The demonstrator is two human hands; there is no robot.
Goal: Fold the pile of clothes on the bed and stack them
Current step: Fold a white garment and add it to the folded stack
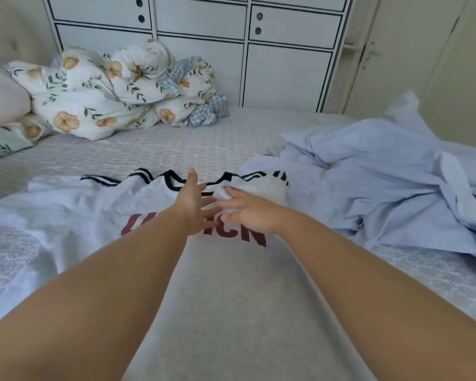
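A white T-shirt point(74, 215) with red letters and black-striped trim lies spread on the bed in front of me, collar away from me. My left hand point(194, 207) lies flat on its chest near the collar, fingers straight. Beside it, my right hand point(248, 213) rests on the shirt with fingers spread, fingertips touching a bunched fold of white fabric by the right shoulder. A crumpled pile of pale blue clothes point(382, 182) sits on the right of the bed, overlapping the shirt's right sleeve.
A floral duvet point(107, 92) is heaped at the far left beside pillows point(3, 94). The grey patterned bedspread point(176, 144) stretches between. White cabinets point(259, 50) stand behind the bed, a door point(396, 50) at right.
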